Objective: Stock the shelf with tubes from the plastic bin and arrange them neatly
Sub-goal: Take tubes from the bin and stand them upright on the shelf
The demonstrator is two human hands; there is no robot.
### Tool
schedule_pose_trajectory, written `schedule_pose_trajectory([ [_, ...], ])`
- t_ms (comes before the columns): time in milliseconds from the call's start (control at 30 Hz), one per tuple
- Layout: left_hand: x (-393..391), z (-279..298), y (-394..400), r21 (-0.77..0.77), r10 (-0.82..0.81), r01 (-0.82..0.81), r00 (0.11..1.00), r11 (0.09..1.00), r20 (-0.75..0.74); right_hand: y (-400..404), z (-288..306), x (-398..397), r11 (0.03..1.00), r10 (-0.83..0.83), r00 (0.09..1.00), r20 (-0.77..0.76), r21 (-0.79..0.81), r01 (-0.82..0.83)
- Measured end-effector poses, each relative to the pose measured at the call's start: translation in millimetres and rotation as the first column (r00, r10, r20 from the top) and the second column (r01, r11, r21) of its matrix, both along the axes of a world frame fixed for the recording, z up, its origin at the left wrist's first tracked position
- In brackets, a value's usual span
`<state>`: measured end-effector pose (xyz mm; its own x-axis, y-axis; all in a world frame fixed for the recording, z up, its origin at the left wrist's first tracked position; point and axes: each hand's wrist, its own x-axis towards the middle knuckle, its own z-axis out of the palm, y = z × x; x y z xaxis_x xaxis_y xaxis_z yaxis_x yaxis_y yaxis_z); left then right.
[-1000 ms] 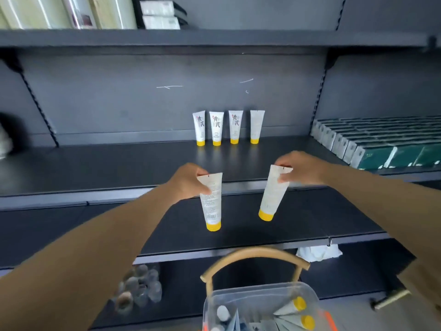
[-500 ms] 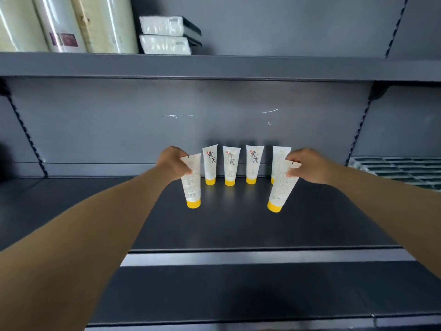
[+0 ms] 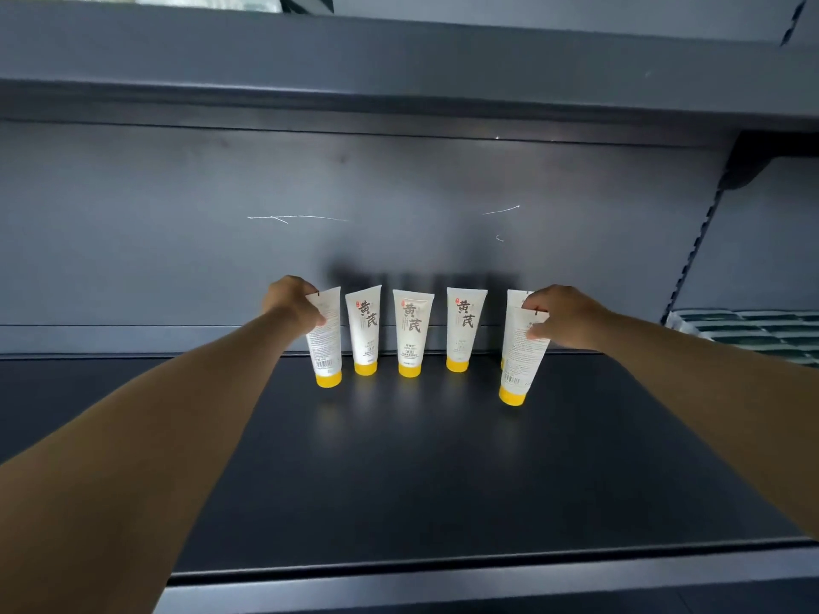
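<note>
Nearest, bare dark shelf (image 3: 443, 471) stretching back to the grey rear wall. Farther in, to the right, right hand (image 3: 559, 319) with fingers clamped on the crimped top of a right-hand tube (image 3: 523, 356); white body tilted, yellow cap low and close to the shelf, contact impossible to judge. Partly hidden just behind it, a rear right tube (image 3: 514, 299) standing against the wall. To the left, left hand (image 3: 292, 303) with fingers pinched round the top of a left-hand tube (image 3: 325, 343), nearly upright, printed back facing out, cap at the shelf surface. Between the two hands, three standing tubes (image 3: 411, 334) in a row, caps down, labels forward, slightly apart. Far right, green-and-white boxes (image 3: 753, 330) laid flat on the neighbouring shelf. Overhead, the upper shelf (image 3: 399, 73)
</note>
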<state>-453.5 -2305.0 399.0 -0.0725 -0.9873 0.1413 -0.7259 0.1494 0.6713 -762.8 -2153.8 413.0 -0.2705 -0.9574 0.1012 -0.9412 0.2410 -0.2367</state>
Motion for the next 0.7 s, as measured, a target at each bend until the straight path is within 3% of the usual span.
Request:
schedule_pose_trajectory([
  [700, -19, -13, -33, -0.026, 0.019, -0.017, 0.996, 1.000, 0.082, -17, -4, -8, 0.998, 0.061, 0.998, -0.013, 0.032, -0.060],
])
